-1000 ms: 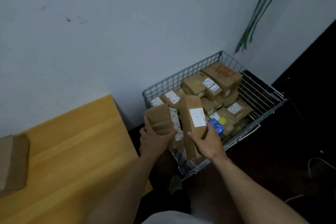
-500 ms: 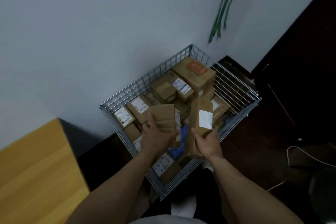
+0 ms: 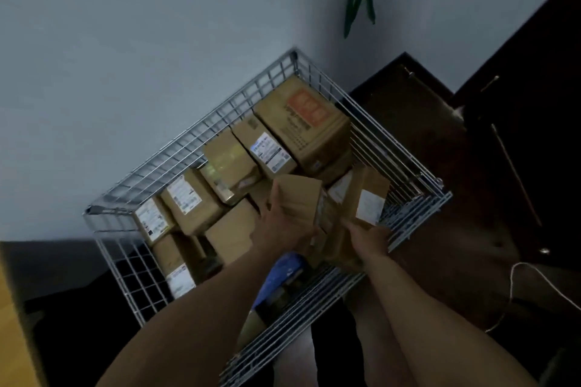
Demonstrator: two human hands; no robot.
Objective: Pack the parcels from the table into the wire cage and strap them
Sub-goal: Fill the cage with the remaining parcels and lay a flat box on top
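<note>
Two boxes held over the wire cage
Left hand grips a short box; right hand grips a tall labelled box, both above the cage's right side.

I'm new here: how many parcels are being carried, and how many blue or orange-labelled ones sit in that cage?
Brown parcels carried: 2, the left parcel in the left hand and the right parcel in the right hand
Blue package in the wire cage: 1
Orange-labelled box in the cage: 1
Total: 4
</note>
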